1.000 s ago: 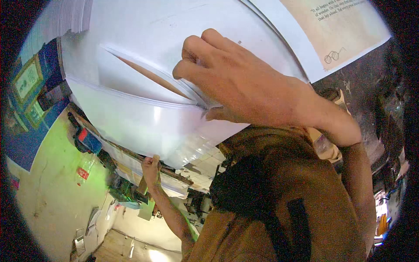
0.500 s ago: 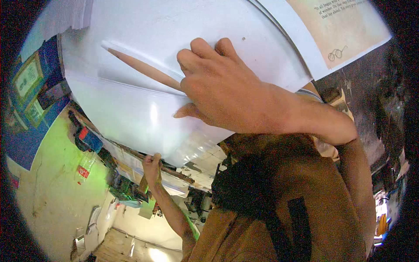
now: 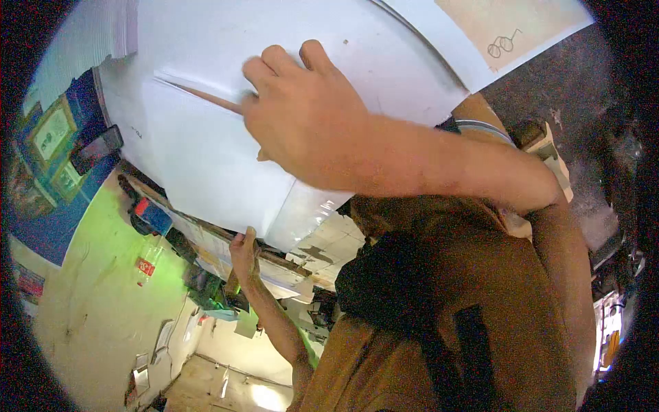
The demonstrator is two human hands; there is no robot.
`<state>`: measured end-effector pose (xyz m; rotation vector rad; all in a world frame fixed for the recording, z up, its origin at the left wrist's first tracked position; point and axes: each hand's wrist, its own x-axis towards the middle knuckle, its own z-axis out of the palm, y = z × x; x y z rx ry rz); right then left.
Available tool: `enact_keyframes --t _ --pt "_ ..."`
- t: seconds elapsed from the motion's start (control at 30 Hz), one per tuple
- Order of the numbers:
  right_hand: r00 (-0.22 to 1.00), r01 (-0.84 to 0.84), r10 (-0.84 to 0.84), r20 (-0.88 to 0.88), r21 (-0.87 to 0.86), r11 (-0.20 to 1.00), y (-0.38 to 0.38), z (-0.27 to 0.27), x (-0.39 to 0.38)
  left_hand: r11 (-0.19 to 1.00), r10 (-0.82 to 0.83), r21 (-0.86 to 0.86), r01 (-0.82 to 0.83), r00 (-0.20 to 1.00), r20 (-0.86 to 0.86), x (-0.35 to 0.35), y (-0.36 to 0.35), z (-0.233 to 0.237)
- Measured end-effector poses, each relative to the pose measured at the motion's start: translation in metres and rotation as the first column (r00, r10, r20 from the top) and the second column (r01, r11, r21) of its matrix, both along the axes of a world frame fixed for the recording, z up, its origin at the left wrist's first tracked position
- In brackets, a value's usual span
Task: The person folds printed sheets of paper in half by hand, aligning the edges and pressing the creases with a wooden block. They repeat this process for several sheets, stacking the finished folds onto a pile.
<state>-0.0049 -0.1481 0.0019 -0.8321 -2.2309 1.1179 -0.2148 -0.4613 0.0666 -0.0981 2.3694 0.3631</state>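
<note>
A large white sheet (image 3: 206, 158) spreads under my right hand (image 3: 302, 117), which lies across it knuckles up. The fingers are curled and the thumb is tucked beneath; whatever they hold is hidden. From the knuckles a narrow tan wedge (image 3: 213, 101) runs left, beside a raised crease in the paper. At the sheet's near edge my left hand (image 3: 244, 253) is closed, pinching the margin between thumb and fingers. A glossy translucent strip (image 3: 302, 209) shows along the sheet's lower right edge.
A tan printed page (image 3: 504, 31) with a drawing of round glasses lies at the upper right. Stacked paper (image 3: 82, 55) rises at the upper left. A dark phone-like object (image 3: 97, 147) rests near framed pictures (image 3: 53, 134). A red-labelled bottle (image 3: 145, 266) appears lower left.
My right hand has slid left and slightly up. The tan wedge has become thinner and shorter, and the sheet lies flatter. My left hand keeps its hold on the edge.
</note>
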Motion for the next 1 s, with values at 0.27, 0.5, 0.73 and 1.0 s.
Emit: enact_keyframes --t 0.27,0.5,0.73,1.0 --pt "0.975 -0.177 0.206 -0.087 0.268 0.947 -0.073 0.045 -0.029 0.992 -0.022 -0.124 0.030 0.998 0.062 -0.015 0.005 -0.002" --pt "0.921 -0.349 0.264 0.286 0.304 0.887 -0.055 0.003 -0.065 0.992 0.111 0.050 -0.115 0.990 0.085 -0.012 -0.014 -0.004" --pt "0.856 -0.470 0.352 0.379 0.286 0.835 -0.039 -0.001 -0.053 0.997 0.010 0.079 0.005 0.981 -0.195 0.019 -0.001 0.003" --pt "0.892 -0.411 0.316 0.322 0.291 0.864 -0.043 -0.006 -0.057 0.833 -0.328 -0.053 0.551 0.415 -0.849 0.084 0.108 -0.006"
